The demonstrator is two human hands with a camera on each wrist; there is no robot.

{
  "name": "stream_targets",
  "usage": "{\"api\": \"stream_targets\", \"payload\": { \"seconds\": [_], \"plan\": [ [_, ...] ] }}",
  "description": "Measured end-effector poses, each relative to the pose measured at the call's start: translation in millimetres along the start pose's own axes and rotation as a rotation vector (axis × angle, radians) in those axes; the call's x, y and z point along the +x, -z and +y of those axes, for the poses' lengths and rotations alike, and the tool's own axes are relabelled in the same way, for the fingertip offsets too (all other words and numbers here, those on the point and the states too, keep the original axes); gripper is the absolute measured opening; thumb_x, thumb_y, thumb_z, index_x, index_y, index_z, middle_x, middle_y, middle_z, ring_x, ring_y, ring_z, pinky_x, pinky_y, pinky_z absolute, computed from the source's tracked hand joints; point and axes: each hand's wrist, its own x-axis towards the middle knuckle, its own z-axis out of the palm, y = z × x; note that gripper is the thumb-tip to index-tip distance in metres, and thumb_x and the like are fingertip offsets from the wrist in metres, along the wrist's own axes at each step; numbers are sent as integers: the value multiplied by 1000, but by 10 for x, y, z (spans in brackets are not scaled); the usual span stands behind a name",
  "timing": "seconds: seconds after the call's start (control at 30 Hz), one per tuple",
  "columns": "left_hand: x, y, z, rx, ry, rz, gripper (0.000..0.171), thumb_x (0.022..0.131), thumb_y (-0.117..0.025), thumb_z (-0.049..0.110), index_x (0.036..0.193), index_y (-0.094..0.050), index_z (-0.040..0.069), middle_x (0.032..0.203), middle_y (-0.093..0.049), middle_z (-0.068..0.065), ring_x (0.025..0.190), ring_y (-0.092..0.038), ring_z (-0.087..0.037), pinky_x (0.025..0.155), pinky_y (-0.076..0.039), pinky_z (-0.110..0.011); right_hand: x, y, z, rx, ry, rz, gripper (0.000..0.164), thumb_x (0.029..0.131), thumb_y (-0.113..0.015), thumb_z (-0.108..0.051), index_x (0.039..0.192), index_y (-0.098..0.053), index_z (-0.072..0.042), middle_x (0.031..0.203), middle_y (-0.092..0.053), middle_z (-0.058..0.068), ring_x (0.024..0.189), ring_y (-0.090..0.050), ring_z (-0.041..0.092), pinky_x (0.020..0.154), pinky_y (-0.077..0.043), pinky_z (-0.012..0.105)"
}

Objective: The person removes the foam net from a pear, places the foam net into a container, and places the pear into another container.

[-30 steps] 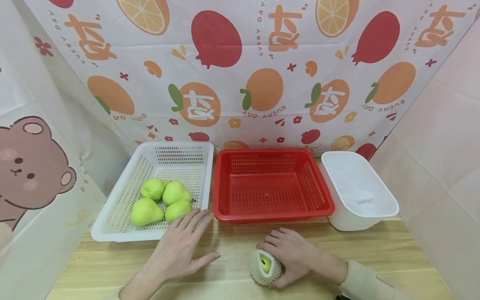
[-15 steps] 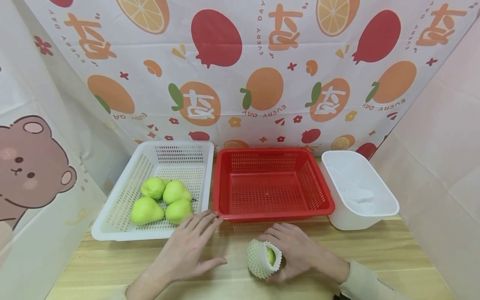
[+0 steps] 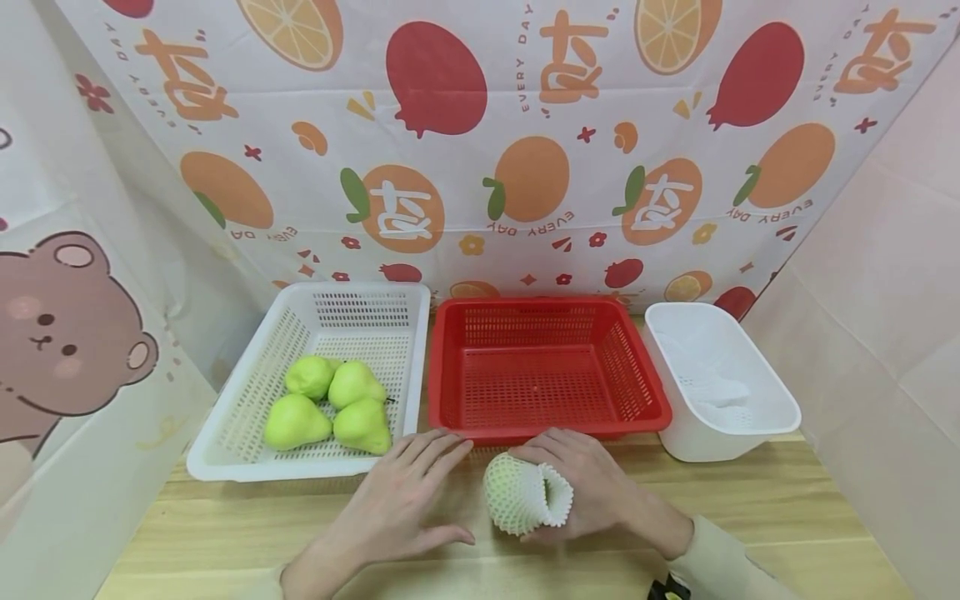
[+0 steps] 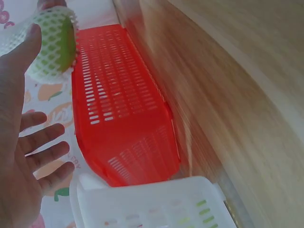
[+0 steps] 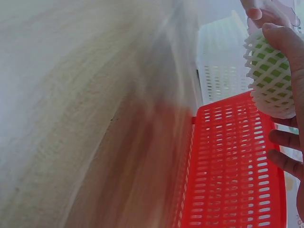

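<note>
A green pear in a white foam net (image 3: pixel 510 493) is held by my right hand (image 3: pixel 588 483) just in front of the red basket (image 3: pixel 547 432). The net's open end faces right in the head view. In the right wrist view, the thumb (image 5: pixel 278 34) lies on the netted pear (image 5: pixel 270 78), the other fingers behind it. My left hand (image 3: pixel 408 492) is held with fingers spread and nothing in them, left of the pear. In the left wrist view its thumb (image 4: pixel 29 47) overlaps the netted pear (image 4: pixel 52 45).
Several bare green pears (image 3: pixel 297 422) lie in a white basket (image 3: pixel 258 467) at the left. A deep white bin (image 3: pixel 712 446) stands right of the red basket, with a white piece (image 3: pixel 716 392) inside. Behind them hangs a fruit-print cloth (image 3: pixel 457 192). The wooden table (image 3: pixel 750 508) extends in front.
My right hand has moved slightly forward, and the pear has turned so the net's opening, earlier facing the camera with green showing, points right. The left hand has moved right and slightly forward, away from the white basket.
</note>
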Motion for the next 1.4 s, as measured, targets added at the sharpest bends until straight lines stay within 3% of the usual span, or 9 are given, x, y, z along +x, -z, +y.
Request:
{"api": "stream_targets", "payload": {
  "seconds": [0.27, 0.6, 0.97, 1.4],
  "plan": [
    [87, -64, 59, -24, -32, 47, 115, 57, -88, 78, 141, -61, 5, 133, -71, -7, 123, -67, -25, 102, -58, -45, 75, 13, 4, 56, 4, 52, 100, 59, -91, -73, 137, -63, -17, 118, -71, -8, 103, -65, 6, 90, -59, 22],
    [185, -117, 112, -77, -16, 62, 114, 58, -89, 76, 142, -59, 6, 134, -71, -6, 123, -67, -24, 105, -58, -43, 163, 49, -30, 91, -6, 88, 101, 57, -94, -70, 138, -63, -16, 122, -71, -8, 107, -66, 7, 94, -58, 23],
    [245, -154, 119, -149, -21, 108, 112, 61, -93, 68, 144, -56, 3, 131, -72, -8, 118, -69, -23, 101, -61, -41, 226, 37, -27, 165, 47, 173, 103, 60, -93, -70, 135, -63, -6, 120, -73, -2, 104, -68, 9, 94, -58, 22],
    [295, -230, 123, -186, -40, 199, 105, 48, -97, 56, 132, -62, 4, 117, -74, -3, 105, -68, -17, 93, -60, -33, 228, 18, -22, 290, 56, 209, 105, 59, -95, -65, 136, -61, -1, 120, -74, 3, 105, -69, 11, 95, -58, 21]
  ]
}}
